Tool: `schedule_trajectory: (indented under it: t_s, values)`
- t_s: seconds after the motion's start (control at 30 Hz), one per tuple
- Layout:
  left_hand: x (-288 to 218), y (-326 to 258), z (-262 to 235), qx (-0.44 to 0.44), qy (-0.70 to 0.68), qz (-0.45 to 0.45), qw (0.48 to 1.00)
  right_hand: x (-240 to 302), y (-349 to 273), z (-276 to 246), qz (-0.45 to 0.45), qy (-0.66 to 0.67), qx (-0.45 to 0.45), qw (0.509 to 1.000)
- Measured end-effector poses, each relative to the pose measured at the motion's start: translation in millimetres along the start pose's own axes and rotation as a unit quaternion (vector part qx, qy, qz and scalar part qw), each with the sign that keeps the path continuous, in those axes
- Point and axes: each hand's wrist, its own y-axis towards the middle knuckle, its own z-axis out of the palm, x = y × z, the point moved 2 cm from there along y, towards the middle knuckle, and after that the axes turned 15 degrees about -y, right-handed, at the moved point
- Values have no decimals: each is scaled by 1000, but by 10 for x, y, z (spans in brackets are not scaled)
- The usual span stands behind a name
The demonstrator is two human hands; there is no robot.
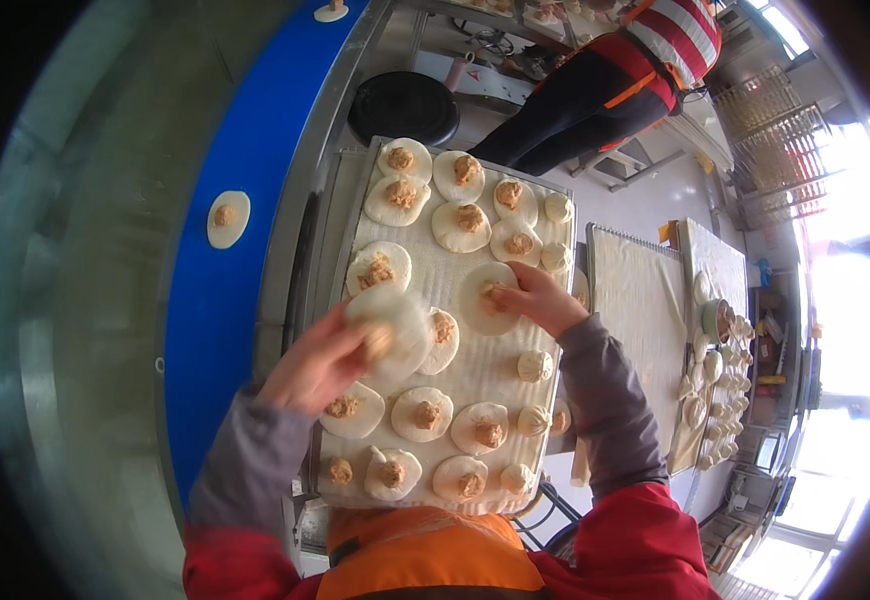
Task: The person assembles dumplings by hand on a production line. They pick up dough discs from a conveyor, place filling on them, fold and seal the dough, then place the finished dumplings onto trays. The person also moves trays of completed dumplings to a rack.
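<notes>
My left hand (317, 362) holds a round dough wrapper (395, 325) with a lump of filling above the tray's middle; both are smeared by motion. My right hand (545, 300) has thumb and fingers pinched together at the filling of another dough wrapper (482, 318), right of the middle. Around them, several flat wrappers topped with brown filling, such as one wrapper (421, 413) below my left hand, lie on a cloth-lined tray (445, 355). Pleated, closed buns (534, 367) line the tray's right side. A lone lump of filling (340, 471) sits near its lower left corner.
Left of the tray runs a blue conveyor belt (230, 300) carrying a filled wrapper (228, 219). A black round lid or stool top (404, 108) is beyond the tray. Another person (595, 90) stands at the far side. More trays (635, 300) are on the right, one with several buns.
</notes>
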Motion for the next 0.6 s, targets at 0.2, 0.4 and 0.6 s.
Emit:
schedule_trajectory:
  t_s: [0.2,0.4,0.6]
  values:
    - [246,1456,237,-66,575,71,813,-619,191,-115,-5,-347,-137,928]
    - [300,945,361,9,770,393,502,-272,-53,-137,-79,-342,-229,908]
    - [-925,-795,-798,-342,722,435,416,714,333,619,-220,-182,-14,958]
